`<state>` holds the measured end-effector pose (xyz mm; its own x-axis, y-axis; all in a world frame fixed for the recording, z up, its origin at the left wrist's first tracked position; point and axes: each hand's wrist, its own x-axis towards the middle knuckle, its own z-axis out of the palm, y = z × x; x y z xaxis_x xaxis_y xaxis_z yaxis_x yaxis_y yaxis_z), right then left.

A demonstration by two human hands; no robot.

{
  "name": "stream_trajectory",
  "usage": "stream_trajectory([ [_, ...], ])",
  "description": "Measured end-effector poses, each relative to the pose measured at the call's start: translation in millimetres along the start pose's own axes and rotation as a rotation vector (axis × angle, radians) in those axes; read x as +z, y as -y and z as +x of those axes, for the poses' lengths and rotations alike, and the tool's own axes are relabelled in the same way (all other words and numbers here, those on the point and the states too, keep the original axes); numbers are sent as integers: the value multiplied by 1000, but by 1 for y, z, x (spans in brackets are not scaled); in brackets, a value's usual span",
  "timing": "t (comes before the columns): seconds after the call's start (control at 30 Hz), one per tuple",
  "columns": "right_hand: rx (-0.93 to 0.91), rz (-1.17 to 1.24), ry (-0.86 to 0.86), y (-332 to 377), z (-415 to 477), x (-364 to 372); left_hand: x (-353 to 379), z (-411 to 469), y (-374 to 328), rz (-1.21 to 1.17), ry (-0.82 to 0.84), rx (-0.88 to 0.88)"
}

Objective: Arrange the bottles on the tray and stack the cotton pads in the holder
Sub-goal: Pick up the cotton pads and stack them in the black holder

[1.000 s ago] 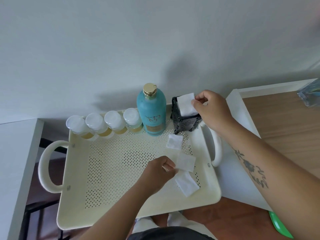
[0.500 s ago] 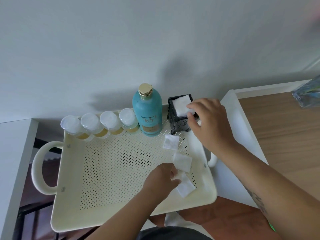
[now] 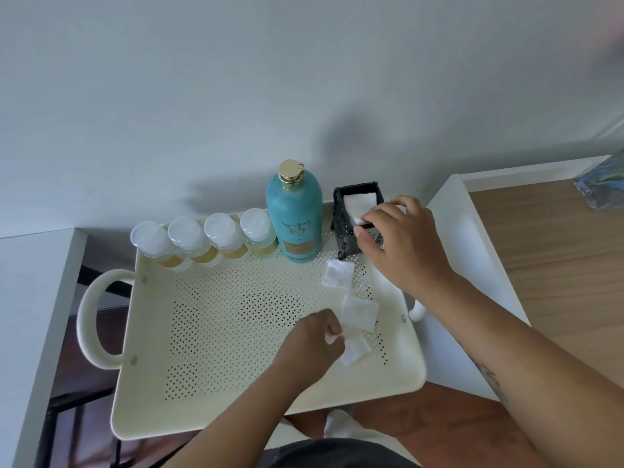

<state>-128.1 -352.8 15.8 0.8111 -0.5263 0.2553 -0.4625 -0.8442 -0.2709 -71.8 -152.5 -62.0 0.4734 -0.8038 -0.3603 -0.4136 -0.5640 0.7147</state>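
Note:
A cream perforated tray (image 3: 236, 410) carries a row of several small clear bottles (image 3: 202, 239) with yellow liquid along its back edge. A tall teal bottle (image 3: 294, 224) with a gold cap stands to their right. At the back right corner stands a black holder (image 3: 341, 239) with a white cotton pad (image 3: 358, 203) lying in its top. My right hand (image 3: 405, 244) has its fingertips on that pad's near edge and its thumb against the holder's front. Three loose pads lie on the tray: one (image 3: 337, 273) below the holder, one (image 3: 361, 312) further forward, one (image 3: 356, 349) pinched by my left hand (image 3: 309, 344).
The tray has a looped handle (image 3: 88, 319) on each side. A white surface (image 3: 30, 298) borders the left. A white-edged wooden tabletop (image 3: 557, 265) lies on the right, with a clear plastic object (image 3: 604, 184) at its far end. A wall stands close behind.
My right hand has brought the pad down from the holder's top edge into its opening. My left hand has stayed by the nearest loose pad, fingers closing on it.

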Motion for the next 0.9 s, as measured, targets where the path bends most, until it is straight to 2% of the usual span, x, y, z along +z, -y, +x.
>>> stream_trajectory([
  [0.33, 0, -30, 23, -2, -3, 5, -55, 13, -25, -264, -115, -47],
  [0.47, 27, 68, 16, -1, -5, 1, -71, 20, -39, -378, -129, -27],
  [0.67, 93, 260, -154, 13, -21, -18, -86, 27, -53, -443, -161, 58],
  [0.8, 265, 616, 56, 21, -31, -26, -91, 32, -60, -489, -145, 104],
  [0.9, 352, 717, 189, 20, -30, -28, -91, 35, -64, -550, -119, 111],
])
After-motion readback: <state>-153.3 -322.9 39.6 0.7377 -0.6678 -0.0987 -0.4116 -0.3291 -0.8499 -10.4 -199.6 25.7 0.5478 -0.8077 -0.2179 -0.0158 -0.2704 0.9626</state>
